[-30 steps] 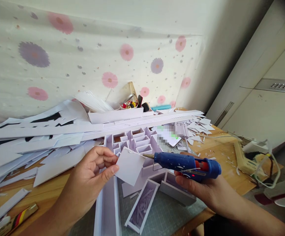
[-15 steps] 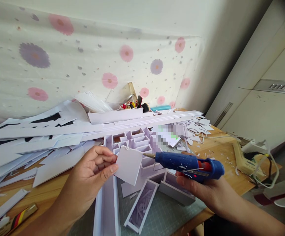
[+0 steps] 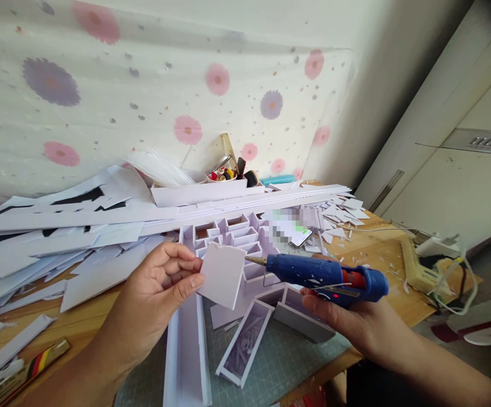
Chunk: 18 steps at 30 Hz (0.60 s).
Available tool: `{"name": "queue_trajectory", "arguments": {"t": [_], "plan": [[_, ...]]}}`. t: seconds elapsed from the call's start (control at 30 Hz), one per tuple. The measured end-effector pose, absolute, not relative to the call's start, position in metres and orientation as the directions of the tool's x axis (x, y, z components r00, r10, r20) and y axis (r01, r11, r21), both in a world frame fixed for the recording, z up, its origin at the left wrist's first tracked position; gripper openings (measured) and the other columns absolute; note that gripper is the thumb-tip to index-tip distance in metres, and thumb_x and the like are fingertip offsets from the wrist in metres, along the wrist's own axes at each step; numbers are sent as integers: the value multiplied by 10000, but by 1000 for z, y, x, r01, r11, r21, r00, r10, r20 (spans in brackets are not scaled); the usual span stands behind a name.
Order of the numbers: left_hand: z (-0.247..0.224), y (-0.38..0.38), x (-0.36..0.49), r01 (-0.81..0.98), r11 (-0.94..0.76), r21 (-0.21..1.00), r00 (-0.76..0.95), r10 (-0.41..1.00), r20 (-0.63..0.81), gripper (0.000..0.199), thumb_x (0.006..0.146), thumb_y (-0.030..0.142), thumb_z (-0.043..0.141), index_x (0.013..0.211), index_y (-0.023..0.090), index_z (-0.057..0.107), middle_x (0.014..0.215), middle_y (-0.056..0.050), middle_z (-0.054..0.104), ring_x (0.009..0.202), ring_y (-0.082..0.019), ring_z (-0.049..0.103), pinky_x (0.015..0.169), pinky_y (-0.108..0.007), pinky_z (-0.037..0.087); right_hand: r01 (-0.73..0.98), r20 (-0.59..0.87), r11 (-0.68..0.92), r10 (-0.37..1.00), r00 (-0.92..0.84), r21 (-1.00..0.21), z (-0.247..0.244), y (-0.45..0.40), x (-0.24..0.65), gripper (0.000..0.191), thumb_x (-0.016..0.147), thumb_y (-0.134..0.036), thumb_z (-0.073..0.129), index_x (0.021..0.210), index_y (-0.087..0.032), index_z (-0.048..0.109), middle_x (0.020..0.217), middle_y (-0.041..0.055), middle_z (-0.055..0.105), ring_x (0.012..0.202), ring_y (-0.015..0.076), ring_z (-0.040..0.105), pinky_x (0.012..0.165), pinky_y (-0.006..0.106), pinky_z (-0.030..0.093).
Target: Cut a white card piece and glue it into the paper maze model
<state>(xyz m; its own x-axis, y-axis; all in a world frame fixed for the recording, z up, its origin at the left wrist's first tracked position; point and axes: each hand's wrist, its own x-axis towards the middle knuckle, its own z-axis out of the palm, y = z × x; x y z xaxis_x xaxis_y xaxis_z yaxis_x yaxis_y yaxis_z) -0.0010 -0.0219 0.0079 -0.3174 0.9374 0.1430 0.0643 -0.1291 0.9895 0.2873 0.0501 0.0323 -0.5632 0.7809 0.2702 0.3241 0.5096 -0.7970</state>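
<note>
Between thumb and fingers, my left hand (image 3: 171, 277) pinches a small white foam board piece (image 3: 223, 275) by its left edge, tilted in the air. My right hand (image 3: 347, 322) is wrapped round the handle of a blue glue gun (image 3: 313, 275) with a small red light lit on its side. The gun points left, its metal nozzle at the upper right edge of the piece; whether they touch I cannot tell. Beneath is a white partitioned board structure (image 3: 245, 240) with a long channel (image 3: 186, 350). An open white box (image 3: 245, 342) with thin scraps lies tilted nearby.
A green cutting mat (image 3: 279, 367) covers part of the wooden table. White board sheets (image 3: 84, 226) pile up at left, scraps (image 3: 342, 212) at right. A phone (image 3: 291, 229) lies behind the gun. At far right sits a power strip (image 3: 418, 268) with cables. A tool holder (image 3: 222, 174) stands behind.
The view has tilted down slightly. The glue gun's nozzle has stayed near the right edge of the white piece, and both hands keep their holds.
</note>
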Motion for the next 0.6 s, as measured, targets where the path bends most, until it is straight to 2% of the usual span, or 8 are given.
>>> {"name": "queue_trajectory", "arguments": {"t": [0.3, 0.6], "plan": [[7, -19, 0, 4, -142, 990, -322, 937, 136, 265, 759, 277, 800, 914, 261, 587, 855, 40, 709, 799, -96, 656, 705, -145, 535, 276, 337, 591, 716, -611, -758, 37, 49, 285, 91, 855, -303, 617, 813, -227, 644, 753, 20, 650, 658, 178, 636, 597, 279, 567], [7, -19, 0, -18, -143, 990, -331, 935, 129, 257, 763, 253, 796, 914, 260, 589, 858, 44, 705, 802, -91, 651, 706, -141, 530, 292, 303, 593, 701, -645, -751, 37, 47, 286, 180, 869, -357, 607, 728, -247, 618, 703, 36, 615, 635, 202, 601, 560, 313, 533]]}}
